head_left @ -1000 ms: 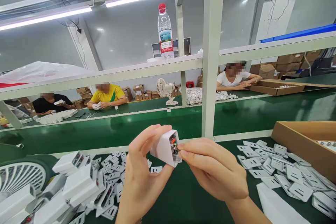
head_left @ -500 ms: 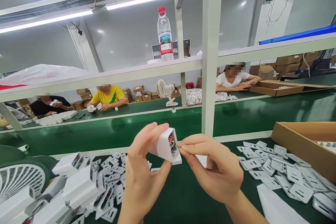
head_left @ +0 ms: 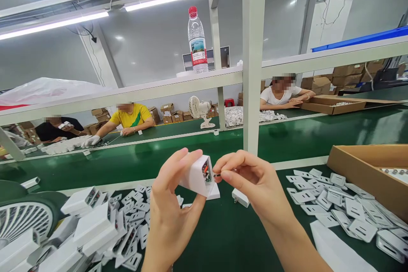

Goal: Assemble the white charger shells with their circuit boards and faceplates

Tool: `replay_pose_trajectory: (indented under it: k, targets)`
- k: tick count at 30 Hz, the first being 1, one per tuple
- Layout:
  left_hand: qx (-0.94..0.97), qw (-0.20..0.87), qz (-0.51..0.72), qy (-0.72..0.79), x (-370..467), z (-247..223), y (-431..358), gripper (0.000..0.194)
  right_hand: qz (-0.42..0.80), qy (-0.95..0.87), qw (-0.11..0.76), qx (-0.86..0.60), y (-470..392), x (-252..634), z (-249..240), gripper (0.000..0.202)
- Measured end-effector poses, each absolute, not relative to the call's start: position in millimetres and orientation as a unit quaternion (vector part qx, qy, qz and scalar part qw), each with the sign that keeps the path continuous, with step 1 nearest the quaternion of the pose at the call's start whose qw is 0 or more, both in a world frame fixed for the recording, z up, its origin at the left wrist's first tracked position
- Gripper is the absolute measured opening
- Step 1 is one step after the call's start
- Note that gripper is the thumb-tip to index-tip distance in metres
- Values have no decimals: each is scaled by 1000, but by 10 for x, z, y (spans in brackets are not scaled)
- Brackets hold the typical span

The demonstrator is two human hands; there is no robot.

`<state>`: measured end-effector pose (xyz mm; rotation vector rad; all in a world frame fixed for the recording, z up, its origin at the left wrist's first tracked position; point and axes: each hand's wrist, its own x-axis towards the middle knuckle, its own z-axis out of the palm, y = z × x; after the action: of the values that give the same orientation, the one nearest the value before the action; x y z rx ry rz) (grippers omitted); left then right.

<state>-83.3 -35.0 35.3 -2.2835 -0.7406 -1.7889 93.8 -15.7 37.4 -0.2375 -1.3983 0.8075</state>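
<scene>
My left hand (head_left: 174, 210) is closed around a white plastic housing (head_left: 194, 177), its fingers on top and the thumb below. The housing's open end faces right and shows a circuit board with a red part (head_left: 205, 171) inside. Close to that opening, my right hand (head_left: 255, 182) pinches a small dark piece (head_left: 217, 174), too small to name, which appears just apart from the housing. Below the right fingers lies a white block-shaped part (head_left: 240, 198) with a small metal fitting. Another white piece (head_left: 214, 192) shows behind the held housing.
White housings (head_left: 95, 225) are heaped at left beside a fan (head_left: 25, 221). Flat slotted white plates (head_left: 334, 199) lie at right, by a cardboard box (head_left: 357, 174). A post (head_left: 253, 59) rises ahead; a bottle (head_left: 197, 44) stands on the shelf. Several co-workers sit across the green conveyor (head_left: 287, 136).
My right fingers have drawn slightly back from the housing's opening, and the dark piece now shows between them. The white block below has come into fuller view. A co-worker's gloved hand has reached left.
</scene>
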Motion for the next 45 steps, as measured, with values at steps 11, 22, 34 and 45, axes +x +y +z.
replay_pose_trajectory:
  k: [11, 22, 34, 45]
  targets:
    - [-768, 74, -588, -242, -827, 363, -340, 69, 420, -615, 660, -94, -94, 917, 320, 10]
    - [-773, 83, -578, -249, -841, 341, -328, 69, 525, -556, 630, -135, -152, 895, 377, 17]
    - [-770, 52, -591, -236, -871, 329, -307, 69, 551, -564, 606, -103, -91, 913, 364, 20]
    - [-730, -136, -632, -219, -923, 313, -210, 73, 519, -587, 616, -80, -97, 1003, 312, 10]
